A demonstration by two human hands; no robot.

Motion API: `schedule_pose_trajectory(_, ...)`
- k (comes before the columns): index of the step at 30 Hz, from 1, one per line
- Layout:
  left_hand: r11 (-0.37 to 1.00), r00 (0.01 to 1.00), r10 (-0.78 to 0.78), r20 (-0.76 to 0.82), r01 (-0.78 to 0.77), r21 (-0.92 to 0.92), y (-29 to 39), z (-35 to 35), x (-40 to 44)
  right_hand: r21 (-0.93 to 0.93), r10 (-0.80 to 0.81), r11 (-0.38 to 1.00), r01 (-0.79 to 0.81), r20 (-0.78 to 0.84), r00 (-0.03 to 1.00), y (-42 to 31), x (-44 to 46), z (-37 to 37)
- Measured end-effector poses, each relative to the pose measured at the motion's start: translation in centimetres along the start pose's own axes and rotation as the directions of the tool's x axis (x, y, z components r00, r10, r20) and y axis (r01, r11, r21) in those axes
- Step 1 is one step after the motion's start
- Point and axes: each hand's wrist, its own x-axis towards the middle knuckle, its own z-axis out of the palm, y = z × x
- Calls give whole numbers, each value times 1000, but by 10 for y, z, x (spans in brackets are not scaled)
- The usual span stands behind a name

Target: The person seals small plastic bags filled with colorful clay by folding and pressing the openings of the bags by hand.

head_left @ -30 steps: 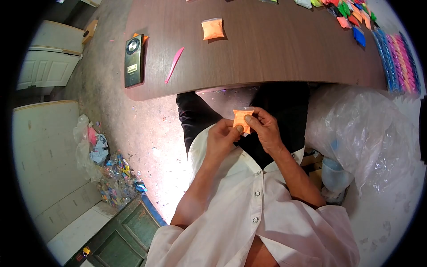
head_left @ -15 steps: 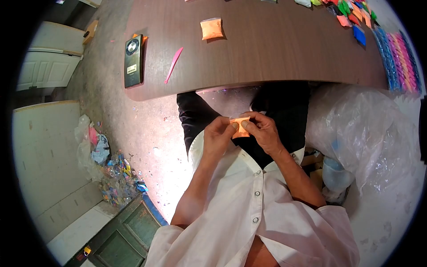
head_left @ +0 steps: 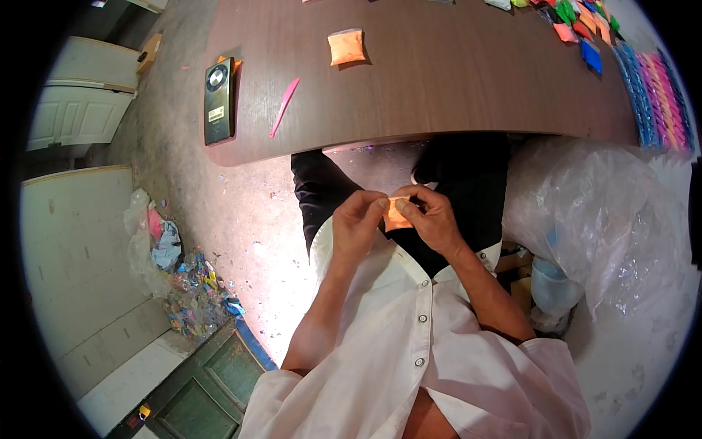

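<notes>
Just off bench, pinching packet near top with fingers of left hand and right hand, likely for steady two-sided control.

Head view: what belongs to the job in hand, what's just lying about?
Job, judging by the hands:
orange packet, held by left hand and right hand
probably matching packet on table
pink knife, perhaps

Lying about, seemingly:
phone
clear plastic
floor litter
</notes>
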Motion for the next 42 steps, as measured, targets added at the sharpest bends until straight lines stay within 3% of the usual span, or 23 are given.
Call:
schedule_pose_trajectory(5, 998, 999, 11, -36, -13, -67, 4, -1, 0, 18, 9, 1000, -9, 36, 999, -3, 0, 0)
schedule_pose_trajectory(8, 1000, 1000, -28, -8, 28, 3, 14, -1, 0, 8, 51, 999, -51, 57, 997, -16, -1, -3)
schedule_pose_trajectory(10, 990, 997, -63, 49, 56, 131, 17, -1, 1, 9, 74, 997, -75, 65, 995, -28, -2, -4)
schedule_pose_trajectory(13, 996, 986, -73, 152, 66, 53, 10, -7, 3, -96, 88, 992, -78, 105, 991, -33, -1, -8)
schedule_pose_trajectory(19, 993, 996, 49, 80, -58, 103, 10, -6, 2, -85, 4, 996, 11, 178, 984, -19, -4, -3)
schedule_pose_trajectory(22, 994, 994, -39, 100, 28, 108, 12, -7, 2, -87, 64, 995, -49, 181, 981, -23, -4, -1)
schedule_pose_trajectory(23, 994, 994, -39, 99, 28, 109, 14, -7, 2, -173, 54, 985, -25, 163, 985, -29, -4, -3)
schedule_pose_trajectory(25, 949, 990, 114, 87, -135, 285, 17, -5, 2, -257, 42, 966, -4, 144, 989, -33, -3, -5)
schedule_pose_trajectory(30, 936, 980, 124, 156, -168, 310, 18, -10, 5, -458, -131, 867, 197, 173, 976, -34, -2, -10)
schedule_pose_trajectory(32, 923, 968, 164, 189, -218, 317, 20, -11, 4, -412, -114, 896, 165, 145, 983, -33, -3, -7)
schedule_pose_trajectory(37, 964, 981, 147, 126, -170, 204, 22, -7, 3, -278, 13, 961, 17, 106, 994, -39, -5, -4)
schedule_pose_trajectory(38, 964, 981, 146, 127, -170, 204, 20, -5, 3, -281, -74, 955, 96, 88, 993, -37, -5, -4)
schedule_pose_trajectory(40, 993, 988, 77, -135, -65, 94, 13, -3, 3, -287, -162, 942, 176, 71, 984, -34, -3, -3)
schedule_pose_trajectory(42, 991, 989, 25, -149, -5, 133, 13, -11, 1, -419, -317, 867, 269, -47, 947, -32, -2, -3)
